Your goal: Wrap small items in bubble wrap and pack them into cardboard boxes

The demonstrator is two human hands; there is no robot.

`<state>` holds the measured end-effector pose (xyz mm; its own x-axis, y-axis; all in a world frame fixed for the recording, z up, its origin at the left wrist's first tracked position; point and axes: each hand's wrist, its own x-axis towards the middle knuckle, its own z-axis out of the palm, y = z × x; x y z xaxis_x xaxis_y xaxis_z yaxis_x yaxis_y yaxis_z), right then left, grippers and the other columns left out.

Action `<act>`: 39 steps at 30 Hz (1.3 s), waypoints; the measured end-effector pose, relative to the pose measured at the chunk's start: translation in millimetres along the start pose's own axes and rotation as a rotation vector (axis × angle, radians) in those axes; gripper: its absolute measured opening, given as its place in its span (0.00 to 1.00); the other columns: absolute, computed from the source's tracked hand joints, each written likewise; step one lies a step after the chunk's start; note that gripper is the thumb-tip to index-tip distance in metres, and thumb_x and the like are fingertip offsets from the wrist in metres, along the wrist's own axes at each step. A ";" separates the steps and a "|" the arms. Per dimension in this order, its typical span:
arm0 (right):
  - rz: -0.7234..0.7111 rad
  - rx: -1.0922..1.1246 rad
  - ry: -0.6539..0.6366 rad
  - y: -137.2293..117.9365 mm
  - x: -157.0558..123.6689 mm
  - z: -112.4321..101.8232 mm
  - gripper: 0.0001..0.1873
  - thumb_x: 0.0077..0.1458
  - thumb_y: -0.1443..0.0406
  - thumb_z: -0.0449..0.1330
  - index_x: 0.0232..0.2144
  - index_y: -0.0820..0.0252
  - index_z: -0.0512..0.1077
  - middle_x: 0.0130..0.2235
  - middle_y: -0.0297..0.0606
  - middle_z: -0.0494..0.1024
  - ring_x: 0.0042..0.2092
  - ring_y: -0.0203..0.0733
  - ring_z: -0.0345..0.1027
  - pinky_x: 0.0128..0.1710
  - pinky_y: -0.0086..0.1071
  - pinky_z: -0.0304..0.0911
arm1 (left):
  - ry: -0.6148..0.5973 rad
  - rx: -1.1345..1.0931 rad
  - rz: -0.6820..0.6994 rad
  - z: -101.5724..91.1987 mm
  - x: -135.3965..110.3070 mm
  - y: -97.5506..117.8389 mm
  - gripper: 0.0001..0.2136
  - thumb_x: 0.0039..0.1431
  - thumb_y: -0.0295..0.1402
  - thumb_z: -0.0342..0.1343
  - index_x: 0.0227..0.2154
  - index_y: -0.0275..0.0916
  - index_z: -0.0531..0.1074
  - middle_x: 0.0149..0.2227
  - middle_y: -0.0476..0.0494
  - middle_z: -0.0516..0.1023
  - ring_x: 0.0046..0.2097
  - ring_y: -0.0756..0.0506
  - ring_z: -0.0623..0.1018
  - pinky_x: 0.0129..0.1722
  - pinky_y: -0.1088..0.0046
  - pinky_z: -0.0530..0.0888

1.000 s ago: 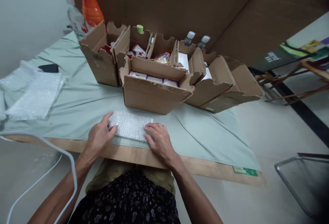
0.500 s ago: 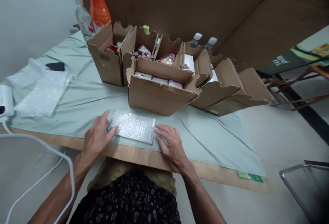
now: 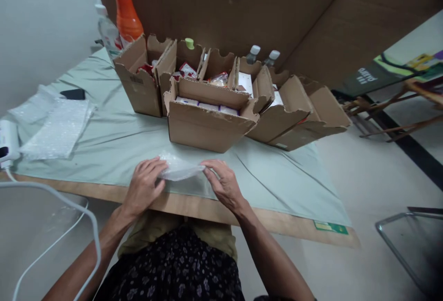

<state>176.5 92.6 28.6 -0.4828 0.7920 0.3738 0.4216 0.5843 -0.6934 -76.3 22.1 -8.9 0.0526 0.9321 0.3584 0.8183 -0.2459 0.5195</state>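
Hands grip bubble-wrap packet [image 3: 180, 169] by its ends: left hand [image 3: 144, 186] curled over left end, right hand [image 3: 224, 185] pinching right end. Packet tilted, just above green cloth [image 3: 114, 144], near table's front edge. Open cardboard box [image 3: 204, 128] just behind. Spare bubble-wrap sheets [image 3: 58, 128] well apart, left.

wall [image 3: 41, 24]: painted white, left | floor [image 3: 374, 172]: pale, crossed by a black stripe [image 3: 411, 156] | table [image 3: 194, 209]: wooden, covered with green cloth [image 3: 114, 139] | metal frame [image 3: 394, 245]: seen lower right | light: soft, even
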 end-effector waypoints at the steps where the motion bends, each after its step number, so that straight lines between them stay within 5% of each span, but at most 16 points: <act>1: 0.072 0.066 0.048 -5.1 -1.0 -5.3 0.10 0.68 0.64 0.55 0.42 0.55 0.77 0.40 0.38 0.83 0.42 0.43 0.76 0.45 0.38 0.68 | 0.016 -0.065 -0.069 -7.9 1.4 -0.9 0.12 0.61 0.31 0.51 0.43 0.39 0.77 0.47 0.39 0.84 0.53 0.36 0.80 0.56 0.54 0.72; 5: 0.335 0.286 0.189 -11.3 -9.1 -18.2 0.11 0.64 0.58 0.60 0.42 0.57 0.76 0.33 0.34 0.79 0.32 0.38 0.72 0.33 0.31 0.66 | -0.100 -0.412 -0.338 -34.3 12.2 4.1 0.14 0.59 0.43 0.57 0.42 0.39 0.77 0.37 0.44 0.84 0.39 0.43 0.82 0.40 0.68 0.77; 7: 0.423 0.307 0.210 -2.0 -14.7 -17.8 0.15 0.62 0.55 0.61 0.45 0.58 0.75 0.29 0.31 0.77 0.28 0.37 0.69 0.30 0.31 0.65 | -0.183 -0.516 -0.406 -32.3 20.4 7.9 0.19 0.57 0.45 0.58 0.47 0.38 0.75 0.34 0.46 0.82 0.35 0.45 0.81 0.35 0.70 0.76; 10: 0.490 0.145 0.237 20.9 -26.9 -16.4 0.19 0.59 0.56 0.61 0.48 0.60 0.74 0.31 0.35 0.80 0.30 0.40 0.71 0.31 0.34 0.67 | -0.184 -0.391 -0.462 -13.7 29.5 7.2 0.25 0.53 0.44 0.58 0.51 0.36 0.73 0.28 0.49 0.78 0.29 0.47 0.77 0.32 0.70 0.73; 13: 0.439 -0.077 0.277 36.3 -41.9 -20.8 0.16 0.61 0.59 0.59 0.48 0.59 0.75 0.42 0.44 0.83 0.42 0.48 0.76 0.41 0.41 0.71 | -0.060 -0.228 -0.502 -0.7 28.2 -1.1 0.29 0.53 0.46 0.58 0.56 0.36 0.71 0.33 0.48 0.79 0.29 0.47 0.75 0.32 0.69 0.73; 16: 0.256 -0.202 0.209 34.4 -47.4 -23.7 0.11 0.65 0.62 0.56 0.45 0.57 0.77 0.45 0.44 0.83 0.48 0.49 0.75 0.50 0.45 0.70 | 0.056 -0.182 -0.424 -3.3 19.8 -6.7 0.23 0.59 0.45 0.55 0.53 0.37 0.73 0.38 0.44 0.79 0.33 0.47 0.76 0.36 0.68 0.75; 20: 0.072 -0.318 0.016 26.8 -25.5 -9.5 0.13 0.66 0.67 0.55 0.49 0.56 0.76 0.51 0.43 0.82 0.55 0.50 0.72 0.55 0.47 0.66 | -0.017 -0.195 -0.233 -2.4 11.6 -0.2 0.16 0.63 0.39 0.52 0.49 0.39 0.75 0.41 0.42 0.79 0.38 0.46 0.78 0.41 0.67 0.77; 25: 0.158 -0.429 -0.201 39.5 6.8 8.9 0.10 0.61 0.66 0.61 0.45 0.59 0.77 0.60 0.49 0.75 0.62 0.58 0.64 0.55 0.50 0.64 | -0.086 -0.133 -0.233 17.1 9.7 6.2 0.20 0.60 0.38 0.54 0.53 0.37 0.71 0.41 0.41 0.78 0.39 0.43 0.77 0.39 0.63 0.77; 28: 0.176 -0.371 -0.196 46.5 8.9 6.2 0.05 0.62 0.68 0.59 0.37 0.58 0.76 0.57 0.46 0.78 0.60 0.53 0.66 0.55 0.46 0.62 | -0.083 -0.114 -0.276 19.8 11.8 5.7 0.22 0.59 0.39 0.56 0.55 0.38 0.69 0.43 0.41 0.77 0.37 0.45 0.75 0.37 0.65 0.76; 34: 0.142 -0.428 -0.226 50.0 6.6 0.8 0.17 0.60 0.63 0.63 0.52 0.60 0.74 0.52 0.47 0.79 0.58 0.57 0.66 0.54 0.48 0.59 | -0.087 -0.100 -0.317 15.6 18.4 8.0 0.22 0.60 0.41 0.54 0.56 0.40 0.70 0.43 0.43 0.76 0.34 0.47 0.74 0.35 0.67 0.75; 39: 0.164 -0.369 -0.191 55.4 7.9 -0.2 0.04 0.60 0.66 0.62 0.37 0.56 0.77 0.49 0.44 0.80 0.53 0.54 0.68 0.51 0.46 0.61 | -0.134 -0.053 -0.322 15.9 21.9 9.9 0.23 0.60 0.40 0.54 0.56 0.39 0.70 0.42 0.43 0.77 0.32 0.48 0.74 0.38 0.65 0.75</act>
<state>196.2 131.3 -6.7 -0.5052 0.8528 0.1323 0.7334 0.5051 -0.4549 -58.0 44.3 -8.2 -0.1260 0.9898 0.0670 0.7746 0.0560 0.6299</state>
